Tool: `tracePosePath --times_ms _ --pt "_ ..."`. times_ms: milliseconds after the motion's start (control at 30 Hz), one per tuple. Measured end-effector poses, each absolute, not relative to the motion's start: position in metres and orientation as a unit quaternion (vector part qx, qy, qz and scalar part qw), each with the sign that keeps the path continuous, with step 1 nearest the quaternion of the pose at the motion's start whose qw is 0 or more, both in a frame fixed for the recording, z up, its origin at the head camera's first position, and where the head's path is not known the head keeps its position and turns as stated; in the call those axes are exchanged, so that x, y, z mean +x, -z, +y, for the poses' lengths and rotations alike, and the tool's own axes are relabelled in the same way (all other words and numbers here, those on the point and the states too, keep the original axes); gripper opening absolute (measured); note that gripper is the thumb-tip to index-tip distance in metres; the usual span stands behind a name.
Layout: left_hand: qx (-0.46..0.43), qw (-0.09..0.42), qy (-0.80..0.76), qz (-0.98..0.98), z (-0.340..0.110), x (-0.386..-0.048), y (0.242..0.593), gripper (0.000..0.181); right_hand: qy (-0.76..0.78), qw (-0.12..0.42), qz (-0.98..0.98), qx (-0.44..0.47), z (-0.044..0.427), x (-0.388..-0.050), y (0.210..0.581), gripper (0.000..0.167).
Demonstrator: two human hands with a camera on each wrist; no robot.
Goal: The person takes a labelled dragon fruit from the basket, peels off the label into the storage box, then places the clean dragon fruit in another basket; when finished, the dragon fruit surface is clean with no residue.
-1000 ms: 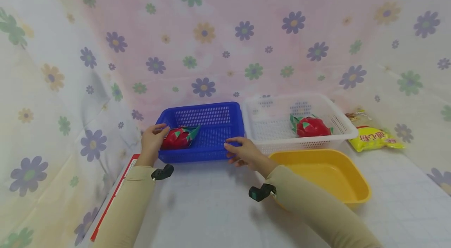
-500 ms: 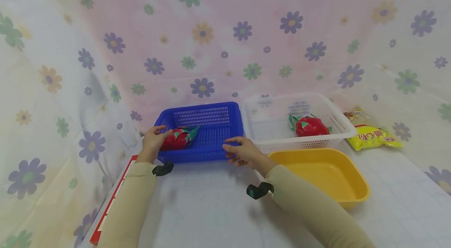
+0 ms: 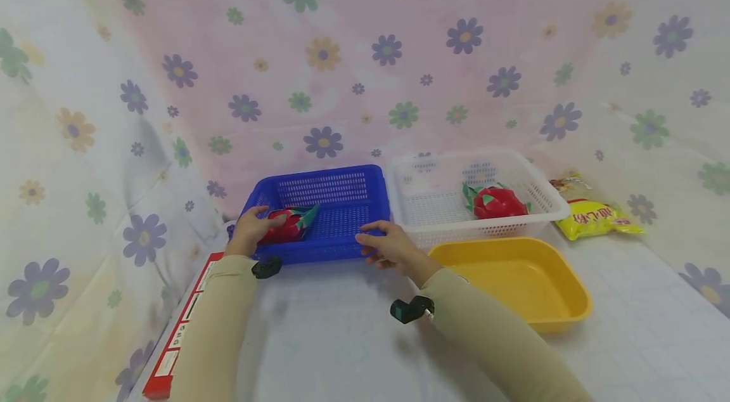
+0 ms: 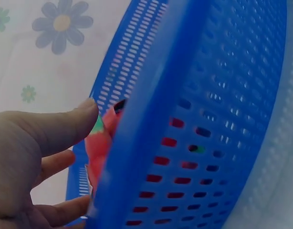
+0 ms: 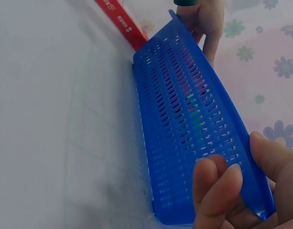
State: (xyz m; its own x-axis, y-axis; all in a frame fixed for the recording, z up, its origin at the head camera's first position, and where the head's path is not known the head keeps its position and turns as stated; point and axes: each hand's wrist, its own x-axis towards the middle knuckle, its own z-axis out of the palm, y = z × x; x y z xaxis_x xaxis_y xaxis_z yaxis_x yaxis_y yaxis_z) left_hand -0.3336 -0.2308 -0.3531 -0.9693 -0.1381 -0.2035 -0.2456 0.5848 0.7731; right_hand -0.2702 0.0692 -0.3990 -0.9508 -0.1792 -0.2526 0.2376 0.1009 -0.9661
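- Left hand [image 3: 251, 229] leans over the left end of the blue basket [image 3: 313, 254], thumb and fingers spread wide about one end of a fruit [image 3: 284, 229]; whether they touch it is hard to tell.
- That fruit, red with green leaf tips, lies inside the blue basket at its left end.
- Right hand [image 3: 396, 246] waits at the same basket's near right corner, thumb at the rim, fingers bent in front of the outer wall; whether it grips cannot be told.
- A white basket [image 3: 433, 208] stands just right, a second fruit [image 3: 500, 202] inside.
- A yellow basin [image 3: 513, 281] sits in front of the white basket, a yellow packet [image 3: 593, 219] beyond to the right.
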Motion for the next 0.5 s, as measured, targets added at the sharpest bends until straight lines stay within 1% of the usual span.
tracePosePath --times_ms 300,500 --pt "-0.107 0.07 -0.428 0.895 -0.2291 -0.3338 0.3557 0.078 0.666 0.159 0.729 0.016 0.0696 -0.2712 0.3987 0.05" --pt "-0.105 0.089 -0.402 0.905 -0.2258 -0.3352 0.3564 0.078 0.662 0.165 0.731 0.021 0.0692 -0.2716 0.3972 0.05"
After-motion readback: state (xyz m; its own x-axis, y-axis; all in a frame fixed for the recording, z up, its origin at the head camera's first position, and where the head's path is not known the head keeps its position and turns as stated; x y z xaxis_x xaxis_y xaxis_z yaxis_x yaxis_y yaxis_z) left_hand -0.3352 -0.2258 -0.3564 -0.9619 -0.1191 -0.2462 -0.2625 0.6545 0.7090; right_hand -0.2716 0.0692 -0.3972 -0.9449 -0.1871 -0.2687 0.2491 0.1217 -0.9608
